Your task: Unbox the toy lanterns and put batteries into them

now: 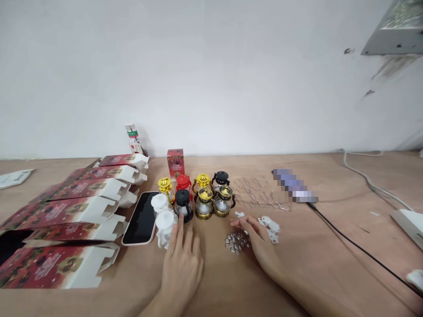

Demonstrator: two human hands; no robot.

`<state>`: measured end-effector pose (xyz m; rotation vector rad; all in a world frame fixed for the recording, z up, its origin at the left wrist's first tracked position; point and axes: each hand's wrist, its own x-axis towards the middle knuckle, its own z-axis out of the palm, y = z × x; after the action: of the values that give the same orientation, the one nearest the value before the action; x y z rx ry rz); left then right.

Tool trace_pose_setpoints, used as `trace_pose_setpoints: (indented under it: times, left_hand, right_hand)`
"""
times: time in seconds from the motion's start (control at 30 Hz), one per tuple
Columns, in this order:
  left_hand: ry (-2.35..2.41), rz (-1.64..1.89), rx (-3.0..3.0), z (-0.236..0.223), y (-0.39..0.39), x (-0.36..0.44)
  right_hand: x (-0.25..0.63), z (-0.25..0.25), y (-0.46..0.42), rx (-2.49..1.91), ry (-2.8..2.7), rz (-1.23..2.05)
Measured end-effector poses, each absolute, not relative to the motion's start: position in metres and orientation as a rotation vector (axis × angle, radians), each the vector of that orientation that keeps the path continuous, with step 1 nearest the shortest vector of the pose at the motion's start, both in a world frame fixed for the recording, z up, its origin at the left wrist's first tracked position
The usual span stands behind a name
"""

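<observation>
My left hand [183,259] lies with its fingers stretched forward, palm down, fingertips at the base of a small black lantern [183,199]. Two white lanterns [165,221] stand just left of those fingers. Behind and to the right are a red lantern [183,181], gold ones [202,180], black-and-gold ones [223,198] and another black one [220,178]. My right hand [258,242] is closed, its fingers bent together above a pile of silver button cells [235,241]. Whatever its fingertips hold is hidden. Small white plastic pieces [269,225] lie beyond its knuckles.
Several red printed boxes [77,215] with open white flaps lie at left. A phone [140,220] lies beside them. One red box [175,163] stands near the wall, a bottle [134,140] farther left. Bent metal wires [257,193] and a black cable [353,244] lie right.
</observation>
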<state>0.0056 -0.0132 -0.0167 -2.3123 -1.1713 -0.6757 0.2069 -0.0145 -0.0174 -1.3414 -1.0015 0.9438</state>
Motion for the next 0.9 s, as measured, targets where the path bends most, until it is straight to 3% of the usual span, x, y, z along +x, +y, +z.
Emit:
trace_pose_setpoints:
  times: [0.2, 0.4, 0.67, 0.9]
  left_hand:
    - [-0.823, -0.631, -2.765, -0.006, -0.016, 0.005]
    - [-0.915, -0.415, -3.109, 0.003, -0.015, 0.005]
    - [-0.923, -0.404, -3.161, 0.003, -0.014, 0.004]
    - [-0.877, -0.446, -3.102, 0.0, -0.013, 0.003]
  right_hand:
    - [0.207, -0.021, -0.015, -1.338, -1.071, 0.897]
    - [0.208, -0.025, -0.019, -1.411, -1.357, 0.845]
    - [0.201, -0.026, -0.027, -1.337, -2.101, 0.337]
    - [0.195, -0.03, -0.027, -1.434, -2.209, -0.094]
